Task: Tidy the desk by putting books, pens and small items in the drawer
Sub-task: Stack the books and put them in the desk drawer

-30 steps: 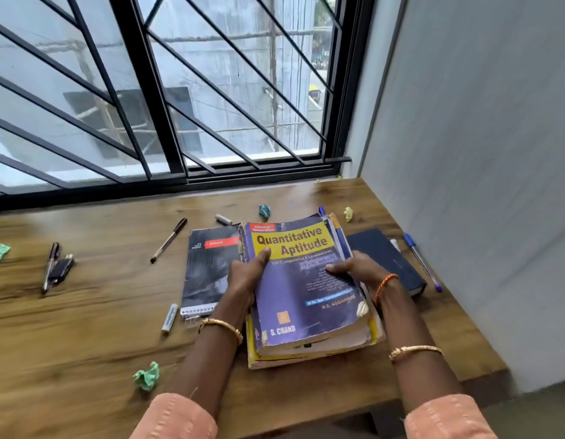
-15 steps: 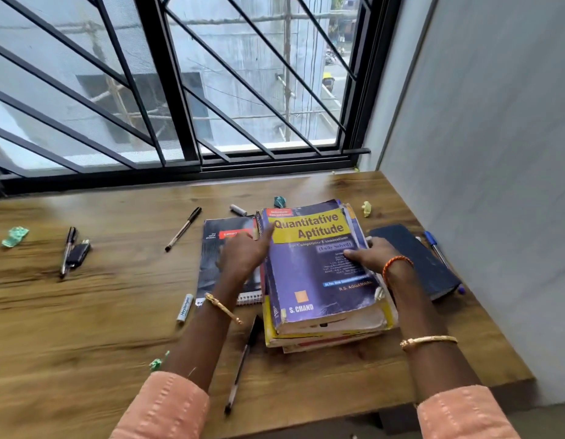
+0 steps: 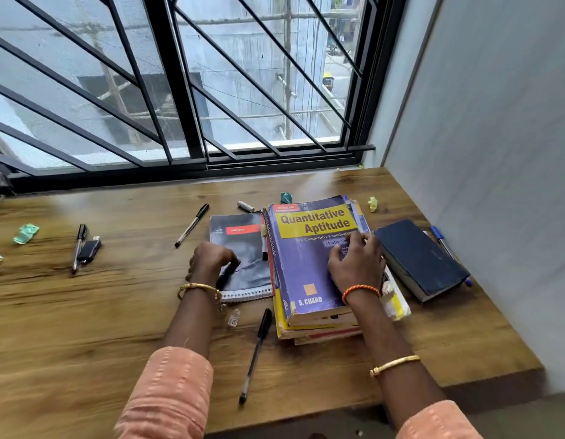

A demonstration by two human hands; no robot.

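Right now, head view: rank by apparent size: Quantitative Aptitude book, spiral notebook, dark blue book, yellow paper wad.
1. Quantitative Aptitude book
2-3. Dark blue book and spiral notebook: similar, notebook partly covered, unranked
4. Yellow paper wad

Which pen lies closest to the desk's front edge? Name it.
The black pen lying loose before the book stack, between the forearms; the other pens lie farther back.

Wooden counter [image 3: 84, 327] under window. Book stack [image 3: 313, 267] as landmark: spiral notebook [image 3: 243, 248] touching its left, dark book [image 3: 417, 258] right, black pen [image 3: 256, 350] near its front-left corner, 2 paper wads behind.
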